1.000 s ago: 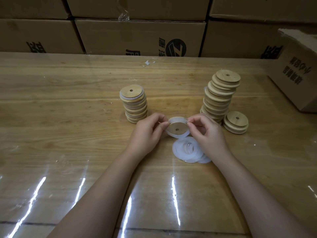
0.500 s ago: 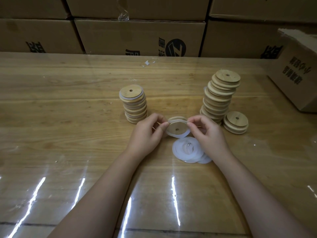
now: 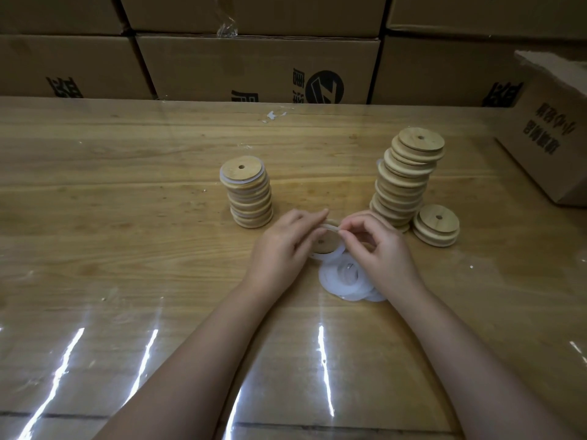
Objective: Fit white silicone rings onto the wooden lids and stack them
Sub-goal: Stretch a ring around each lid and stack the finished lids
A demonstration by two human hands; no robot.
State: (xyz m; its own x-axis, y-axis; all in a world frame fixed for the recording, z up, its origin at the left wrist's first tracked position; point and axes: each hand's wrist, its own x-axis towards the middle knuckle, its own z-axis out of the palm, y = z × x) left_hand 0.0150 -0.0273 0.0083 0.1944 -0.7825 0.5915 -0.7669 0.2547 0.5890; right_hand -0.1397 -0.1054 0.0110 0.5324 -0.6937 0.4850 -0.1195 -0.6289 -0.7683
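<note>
A round wooden lid (image 3: 324,243) with a white silicone ring (image 3: 332,253) partly around it sits between my hands above the table. My left hand (image 3: 282,246) holds the lid's left side, fingers reaching over its top edge. My right hand (image 3: 378,246) pinches the ring at the lid's upper rim. A loose pile of white rings (image 3: 346,279) lies on the table just below the lid. A stack of ringed lids (image 3: 249,193) stands to the left. A tall leaning stack of bare lids (image 3: 405,176) stands to the right, with a short stack (image 3: 436,225) beside it.
The wooden table (image 3: 127,217) is covered with glossy clear film. Cardboard boxes (image 3: 254,68) line the far edge. Another cardboard box (image 3: 552,131) sits on the table at the far right, close to the tall stack.
Both hands have closed in over the lid. The right hand's pinch has shifted to the lid's upper rim, and the left fingers now reach across its top. The lid is more hidden.
</note>
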